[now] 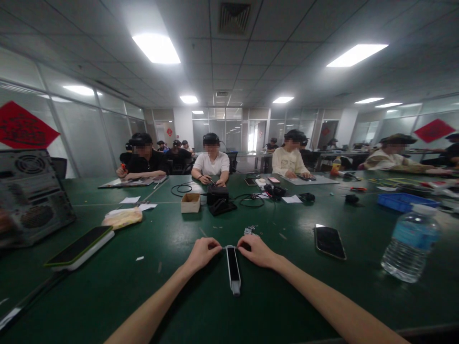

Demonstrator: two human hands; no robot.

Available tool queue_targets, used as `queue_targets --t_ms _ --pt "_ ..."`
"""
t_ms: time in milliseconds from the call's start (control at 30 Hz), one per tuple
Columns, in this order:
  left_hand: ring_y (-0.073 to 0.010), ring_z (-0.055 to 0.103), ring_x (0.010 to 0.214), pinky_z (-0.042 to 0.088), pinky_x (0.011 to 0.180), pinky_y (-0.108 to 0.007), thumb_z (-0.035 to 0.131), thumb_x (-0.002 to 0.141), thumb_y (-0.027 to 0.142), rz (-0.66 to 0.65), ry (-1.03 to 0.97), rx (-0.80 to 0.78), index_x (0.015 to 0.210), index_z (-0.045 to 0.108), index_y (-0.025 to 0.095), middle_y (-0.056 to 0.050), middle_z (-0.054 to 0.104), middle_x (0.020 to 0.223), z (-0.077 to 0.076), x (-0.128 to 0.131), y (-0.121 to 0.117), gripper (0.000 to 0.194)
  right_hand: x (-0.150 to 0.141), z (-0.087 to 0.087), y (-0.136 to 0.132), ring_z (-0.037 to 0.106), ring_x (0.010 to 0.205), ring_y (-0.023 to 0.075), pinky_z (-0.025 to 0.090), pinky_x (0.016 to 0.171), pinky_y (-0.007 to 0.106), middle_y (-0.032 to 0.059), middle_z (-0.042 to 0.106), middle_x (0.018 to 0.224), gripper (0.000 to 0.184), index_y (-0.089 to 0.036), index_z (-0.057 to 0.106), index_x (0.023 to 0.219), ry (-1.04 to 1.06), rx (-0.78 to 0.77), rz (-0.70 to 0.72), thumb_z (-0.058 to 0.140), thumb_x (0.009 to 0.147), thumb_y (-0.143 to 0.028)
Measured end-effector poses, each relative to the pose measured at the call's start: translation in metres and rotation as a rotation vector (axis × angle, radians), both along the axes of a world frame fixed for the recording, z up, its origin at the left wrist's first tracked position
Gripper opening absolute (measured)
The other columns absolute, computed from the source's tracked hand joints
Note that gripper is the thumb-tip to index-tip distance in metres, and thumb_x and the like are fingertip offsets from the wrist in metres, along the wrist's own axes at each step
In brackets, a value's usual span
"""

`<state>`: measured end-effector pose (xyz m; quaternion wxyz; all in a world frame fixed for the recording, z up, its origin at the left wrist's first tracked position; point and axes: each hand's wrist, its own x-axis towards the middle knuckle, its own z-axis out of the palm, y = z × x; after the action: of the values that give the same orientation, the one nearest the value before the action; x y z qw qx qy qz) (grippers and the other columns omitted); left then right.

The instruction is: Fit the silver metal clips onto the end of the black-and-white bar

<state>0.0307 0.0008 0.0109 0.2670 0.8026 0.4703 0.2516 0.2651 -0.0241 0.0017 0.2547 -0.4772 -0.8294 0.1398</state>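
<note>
A slim white device with a long black face (233,264) lies lengthwise on the green table (186,310), its narrow grey-white tip pointing toward me. At the far end of this device, my left hand (203,252) comes in from the left with thumb and fingers pinched together. My right hand (258,250) mirrors it from the right, also pinched. A thin greyish bit seems to show at both fingertips, too small to name. Just beyond my right hand sit small metal parts (248,231), partly hidden by it.
At right are a smartphone (330,241), a water bottle (411,243) and a blue tray (407,201). To the left lie a green-edged phone-like device (81,246), a plastic bag (122,217) and a computer case (34,196). Ahead, a small box (190,203) stands before several seated people.
</note>
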Motion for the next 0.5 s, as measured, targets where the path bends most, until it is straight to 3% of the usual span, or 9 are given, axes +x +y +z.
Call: queue_targets --t_ms 500 --pt "-0.0168 0.064 0.080 0.048 0.073 -0.024 0.052 0.079 0.032 -0.010 0.046 -0.002 0.088 0.070 0.016 -0.003 0.071 0.087 0.0020 0.0006 -0.0024 0.026 -0.0006 0.0002 -0.0003 0.056 0.081 0.0154 0.045 0.075 0.028 0.0042 0.062 0.090 0.016 -0.017 0.064 0.091 -0.002 0.014 0.003 0.051 0.087 -0.026"
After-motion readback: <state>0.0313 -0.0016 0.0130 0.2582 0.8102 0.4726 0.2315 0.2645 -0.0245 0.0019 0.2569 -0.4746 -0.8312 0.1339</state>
